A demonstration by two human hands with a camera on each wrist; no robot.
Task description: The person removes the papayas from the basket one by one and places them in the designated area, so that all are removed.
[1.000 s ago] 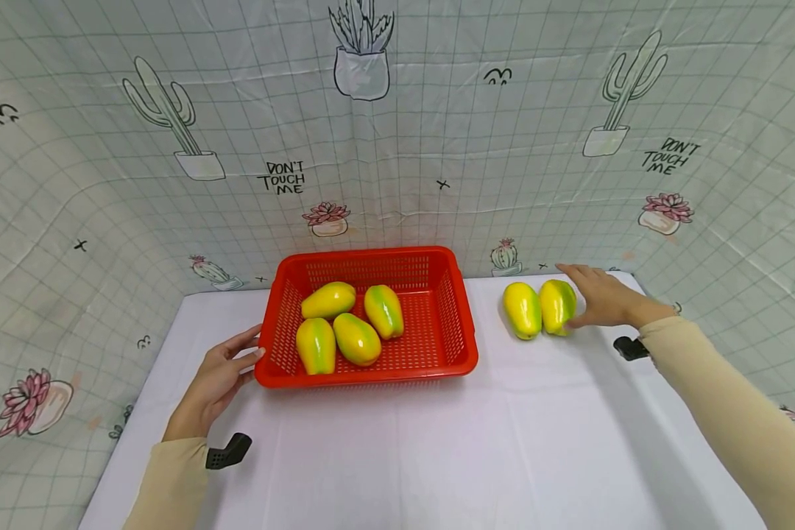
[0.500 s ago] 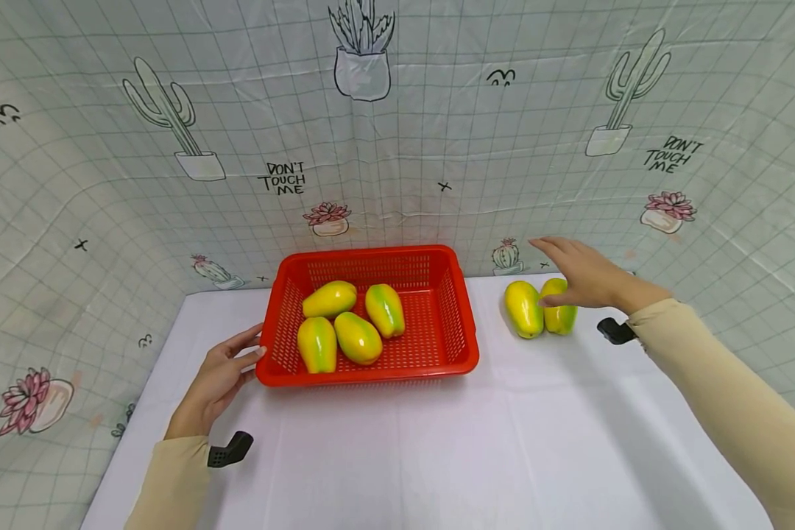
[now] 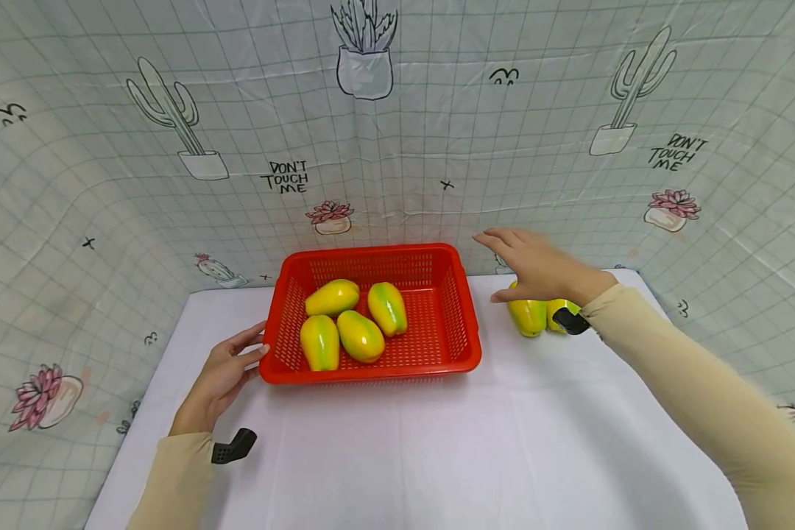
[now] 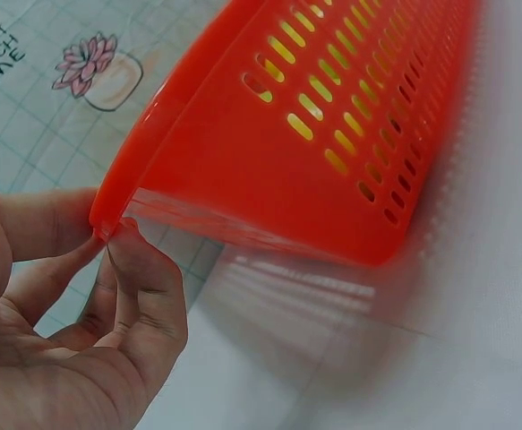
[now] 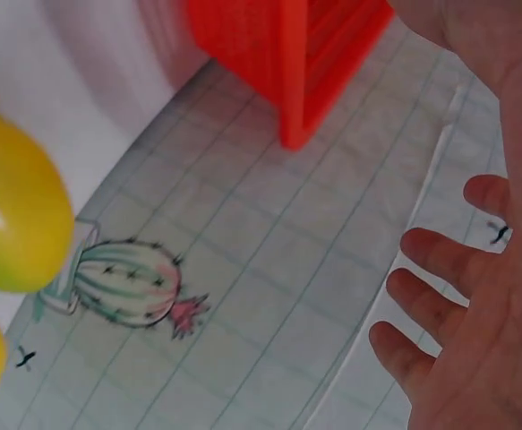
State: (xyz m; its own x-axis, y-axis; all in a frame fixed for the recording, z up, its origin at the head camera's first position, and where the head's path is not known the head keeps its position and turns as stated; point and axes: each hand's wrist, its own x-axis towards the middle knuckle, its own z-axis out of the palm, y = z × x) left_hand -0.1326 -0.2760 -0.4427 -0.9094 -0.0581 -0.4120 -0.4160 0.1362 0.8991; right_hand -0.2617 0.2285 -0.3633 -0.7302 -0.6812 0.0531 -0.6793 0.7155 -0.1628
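My left hand [image 3: 220, 379] holds the left rim of a red plastic basket [image 3: 371, 377]; the left wrist view shows thumb and fingers [image 4: 149, 278] pinching the rim's edge. Several glossy yellow-green fruits [image 3: 361, 336], shaped like papayas or mangoes, lie in the basket's left and middle parts. My right hand [image 3: 539, 266] hangs in the air right of the basket, fingers spread and holding nothing. Behind and below it, two more such fruits [image 3: 528, 318] lie side by side on the table, partly hidden by the hand and wrist. In the right wrist view one fruit [image 5: 14, 202] shows at the left edge.
A white cloth covers the table [image 3: 424, 456]. Behind and at both sides rises a grid-patterned fabric backdrop [image 3: 397, 147] printed with cacti. The basket's right part shows bare red mesh [image 3: 430, 316]. A black wrist camera [image 3: 235, 447] sits on each sleeve.
My right hand has lifted away from the rightmost fruit and moved left toward the basket, with nothing in it. The left hand and the basket stay put.
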